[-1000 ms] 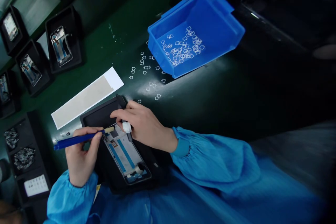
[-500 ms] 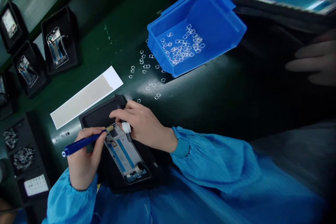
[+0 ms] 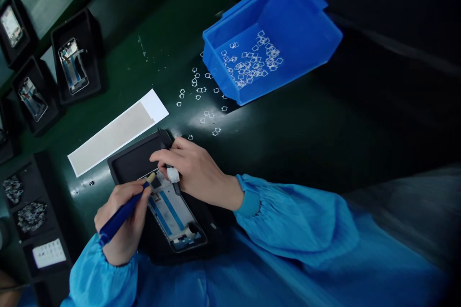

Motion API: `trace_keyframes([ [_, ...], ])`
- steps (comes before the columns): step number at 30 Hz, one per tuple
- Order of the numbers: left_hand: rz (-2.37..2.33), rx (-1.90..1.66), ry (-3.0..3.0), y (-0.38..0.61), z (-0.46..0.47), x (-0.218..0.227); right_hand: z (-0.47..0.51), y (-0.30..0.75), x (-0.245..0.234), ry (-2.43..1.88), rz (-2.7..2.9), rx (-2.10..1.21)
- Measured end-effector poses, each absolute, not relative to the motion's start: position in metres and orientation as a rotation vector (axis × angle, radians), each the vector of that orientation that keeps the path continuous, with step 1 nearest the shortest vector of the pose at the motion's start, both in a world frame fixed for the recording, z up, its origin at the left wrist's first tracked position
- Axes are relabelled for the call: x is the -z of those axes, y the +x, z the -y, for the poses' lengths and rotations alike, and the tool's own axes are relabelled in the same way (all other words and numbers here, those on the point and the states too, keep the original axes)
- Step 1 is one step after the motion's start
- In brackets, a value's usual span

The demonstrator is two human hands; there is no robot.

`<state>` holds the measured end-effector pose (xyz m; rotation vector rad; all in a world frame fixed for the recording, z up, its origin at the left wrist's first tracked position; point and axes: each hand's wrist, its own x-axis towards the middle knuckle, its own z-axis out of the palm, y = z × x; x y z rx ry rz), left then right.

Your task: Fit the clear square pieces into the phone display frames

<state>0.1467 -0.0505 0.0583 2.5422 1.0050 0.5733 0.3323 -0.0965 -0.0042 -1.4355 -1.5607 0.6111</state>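
Observation:
My left hand [image 3: 127,235] grips a blue pen-like tool [image 3: 122,216], whose pale blunt tip is at the upper end of a phone frame [image 3: 176,211]. Whether the tip touches the frame I cannot tell. Dark tweezers [image 3: 164,138] are held in my right hand [image 3: 203,170], close over the same end; their points are hidden. A white wrap [image 3: 173,174] shows by the fingers of that hand. Underneath, a black tray [image 3: 133,156] holds the phone frame, which has blue strips along its inside.
A blue bin [image 3: 277,81] holds many small white outline pieces, with more scattered before it. Beyond the tray lies a white-edged strip [image 3: 111,134]. Black trays with phone frames [image 3: 73,66] stand at left, above a compartment tray [image 3: 46,211] of small parts.
The blue tool has tilted, its rear end swinging down, and my left hand has shifted slightly right. My right hand stays put. Another person's hand and a phone frame at right have left view.

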Motion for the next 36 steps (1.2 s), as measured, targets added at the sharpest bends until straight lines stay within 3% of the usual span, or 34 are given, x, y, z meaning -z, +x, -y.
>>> trace_keyframes([
  [7, -0.986, -0.628, 2.551, 0.145, 0.054, -0.055, 0.098, 0.330, 0.005, -1.445, 1.535, -0.575],
  [20, -0.969, -0.404, 2.711, 0.159, 0.047, -0.067, 0.097, 0.328, 0.008, -1.430, 1.520, -0.527],
  [28, -1.078, -0.710, 2.419, 0.145, 0.048, -0.053, 0.096, 0.329, 0.005, -1.424, 1.521, -0.549],
  [36, -1.032, -0.743, 2.424, 0.147, 0.052, -0.054, 0.097, 0.328, 0.006, -1.436, 1.516, -0.523],
])
